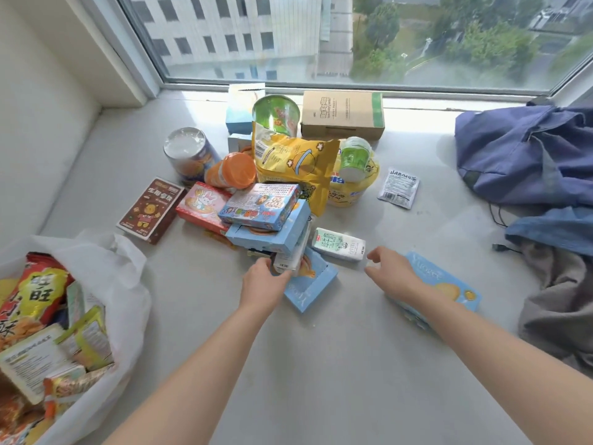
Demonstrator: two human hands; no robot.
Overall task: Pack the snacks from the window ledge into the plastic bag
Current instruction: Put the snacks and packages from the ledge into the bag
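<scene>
One white pack (287, 260) in curled fingers of L hand (264, 281); R hand (390, 273) fingers apart, nr milk carton (338, 244)

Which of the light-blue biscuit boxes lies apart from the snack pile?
The light-blue biscuit box by the right hand, lying alone on the ledge; the others are stacked at the left hand.

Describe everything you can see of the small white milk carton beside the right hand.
The milk carton is a small white brick-shaped pack, seemingly coated card, printed with green characters and a little cartoon. It lies on its side on the grey ledge, its left end against the snack pile's tilted boxes. The right hand hovers by its right end, apparently not touching it.
</scene>
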